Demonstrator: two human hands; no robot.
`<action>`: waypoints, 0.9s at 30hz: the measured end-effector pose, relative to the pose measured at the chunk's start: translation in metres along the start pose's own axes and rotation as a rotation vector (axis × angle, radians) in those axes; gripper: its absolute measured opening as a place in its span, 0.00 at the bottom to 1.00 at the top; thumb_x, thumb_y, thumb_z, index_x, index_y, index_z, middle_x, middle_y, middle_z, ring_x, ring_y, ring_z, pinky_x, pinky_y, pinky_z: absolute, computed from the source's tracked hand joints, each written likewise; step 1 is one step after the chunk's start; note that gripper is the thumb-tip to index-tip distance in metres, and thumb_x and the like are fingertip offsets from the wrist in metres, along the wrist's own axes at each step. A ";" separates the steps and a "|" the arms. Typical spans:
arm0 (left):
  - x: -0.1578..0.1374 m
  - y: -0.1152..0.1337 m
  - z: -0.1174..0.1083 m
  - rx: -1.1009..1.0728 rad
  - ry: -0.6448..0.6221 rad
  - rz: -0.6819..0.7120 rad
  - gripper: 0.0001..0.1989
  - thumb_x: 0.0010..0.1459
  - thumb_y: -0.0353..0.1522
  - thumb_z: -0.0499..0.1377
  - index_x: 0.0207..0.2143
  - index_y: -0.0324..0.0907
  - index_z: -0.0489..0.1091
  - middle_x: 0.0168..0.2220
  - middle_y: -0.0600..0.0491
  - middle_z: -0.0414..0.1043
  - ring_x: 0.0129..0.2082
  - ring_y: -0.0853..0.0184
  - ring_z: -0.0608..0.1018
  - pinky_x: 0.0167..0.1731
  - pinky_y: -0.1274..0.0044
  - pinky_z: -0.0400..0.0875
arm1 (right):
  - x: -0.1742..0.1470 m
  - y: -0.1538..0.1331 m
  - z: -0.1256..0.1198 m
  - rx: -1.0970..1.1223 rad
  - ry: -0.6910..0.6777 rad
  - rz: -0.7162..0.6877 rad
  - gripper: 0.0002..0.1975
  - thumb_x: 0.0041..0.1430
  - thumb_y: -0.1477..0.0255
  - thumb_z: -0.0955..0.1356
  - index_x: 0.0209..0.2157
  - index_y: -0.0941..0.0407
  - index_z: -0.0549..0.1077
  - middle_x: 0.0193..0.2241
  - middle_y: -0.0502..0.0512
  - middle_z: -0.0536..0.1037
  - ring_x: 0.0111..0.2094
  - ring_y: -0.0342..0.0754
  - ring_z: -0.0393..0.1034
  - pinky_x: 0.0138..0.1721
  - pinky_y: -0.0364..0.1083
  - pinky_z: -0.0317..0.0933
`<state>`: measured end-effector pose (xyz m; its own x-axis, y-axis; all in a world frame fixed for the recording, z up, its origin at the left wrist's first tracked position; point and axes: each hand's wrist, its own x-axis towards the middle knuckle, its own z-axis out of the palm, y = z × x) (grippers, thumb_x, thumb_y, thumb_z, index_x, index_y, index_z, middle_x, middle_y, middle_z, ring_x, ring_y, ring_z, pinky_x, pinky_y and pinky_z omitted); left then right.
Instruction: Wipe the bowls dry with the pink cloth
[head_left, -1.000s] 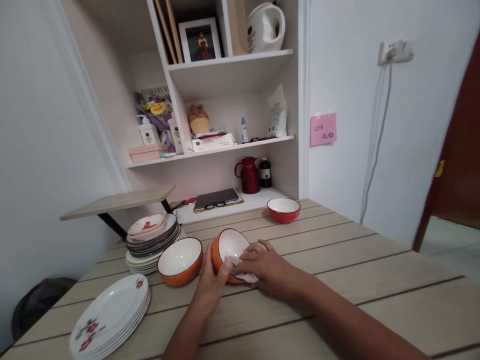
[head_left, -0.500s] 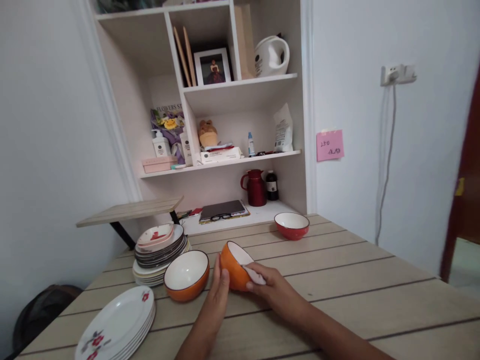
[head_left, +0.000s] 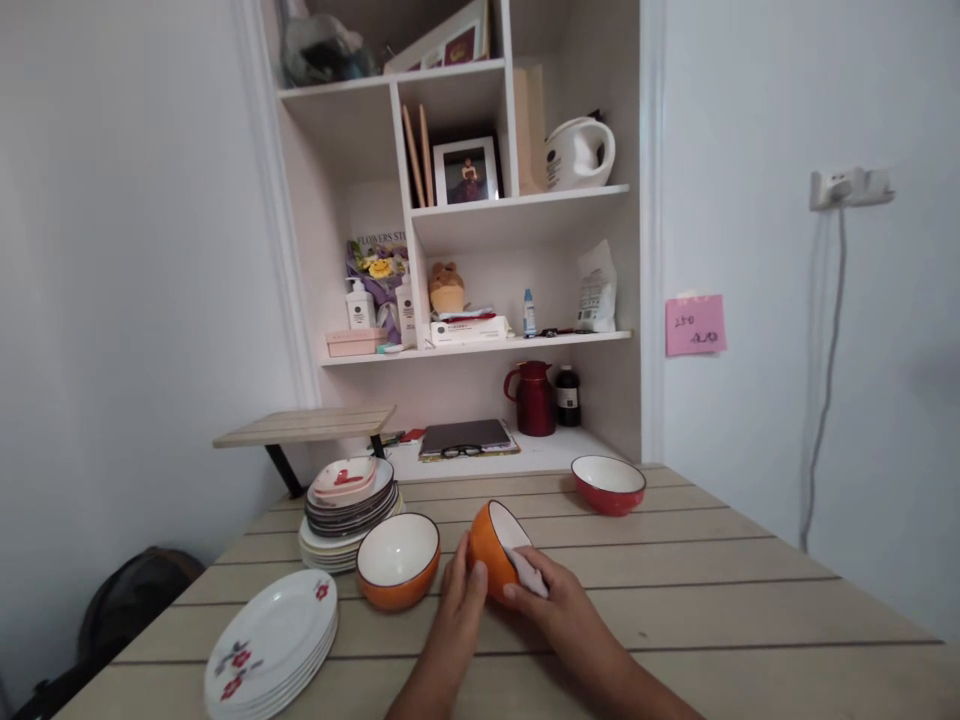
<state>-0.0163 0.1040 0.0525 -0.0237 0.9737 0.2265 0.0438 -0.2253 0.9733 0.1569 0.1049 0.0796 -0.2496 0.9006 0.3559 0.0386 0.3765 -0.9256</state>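
An orange bowl (head_left: 489, 548) with a white inside is tilted on its side between my hands, above the wooden table (head_left: 720, 600). My left hand (head_left: 459, 600) is pressed along its outer left side, supporting it. My right hand (head_left: 553, 600) pinches a pale cloth (head_left: 529, 574) over the bowl's right rim, fingers closed on both. Just left of my left hand a second orange bowl (head_left: 397, 562) stands upright. A red bowl (head_left: 608, 486) sits farther back on the right.
At the left are a stack of oval flowered plates (head_left: 274, 640) and a taller pile of dishes (head_left: 351, 505). A small raised wooden shelf (head_left: 304, 425) stands behind them. The wall shelving holds a red jug (head_left: 535, 400), a dark bottle (head_left: 568, 397) and a laptop (head_left: 465, 437).
The camera view has shifted, so the scene sits lower and farther right. Both hands still hold the tilted bowl, and the cloth has moved slightly along its rim.
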 end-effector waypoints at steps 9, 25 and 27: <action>-0.002 0.008 0.000 -0.070 -0.020 0.038 0.51 0.49 0.62 0.65 0.66 0.41 0.61 0.68 0.39 0.62 0.69 0.50 0.64 0.67 0.68 0.58 | -0.008 -0.009 0.006 -0.279 -0.197 -0.102 0.20 0.44 0.78 0.70 0.41 0.52 0.78 0.42 0.52 0.84 0.46 0.58 0.75 0.50 0.50 0.64; 0.000 0.003 0.001 -0.048 0.053 0.036 0.46 0.56 0.56 0.63 0.67 0.42 0.55 0.69 0.39 0.61 0.69 0.52 0.64 0.66 0.67 0.59 | -0.002 0.003 -0.015 -0.907 -0.289 -0.278 0.11 0.56 0.73 0.73 0.42 0.50 0.79 0.44 0.56 0.82 0.51 0.57 0.69 0.60 0.57 0.51; -0.001 -0.001 0.001 -0.001 0.062 0.084 0.49 0.58 0.55 0.62 0.71 0.41 0.48 0.73 0.40 0.52 0.72 0.53 0.56 0.68 0.67 0.54 | -0.003 0.007 -0.009 -0.748 -0.213 -0.215 0.08 0.53 0.74 0.73 0.38 0.53 0.78 0.41 0.55 0.82 0.47 0.56 0.71 0.55 0.53 0.56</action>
<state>-0.0149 0.1037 0.0517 -0.0822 0.9475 0.3090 0.0468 -0.3060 0.9509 0.1669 0.1069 0.0738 -0.5017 0.7597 0.4138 0.5877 0.6503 -0.4814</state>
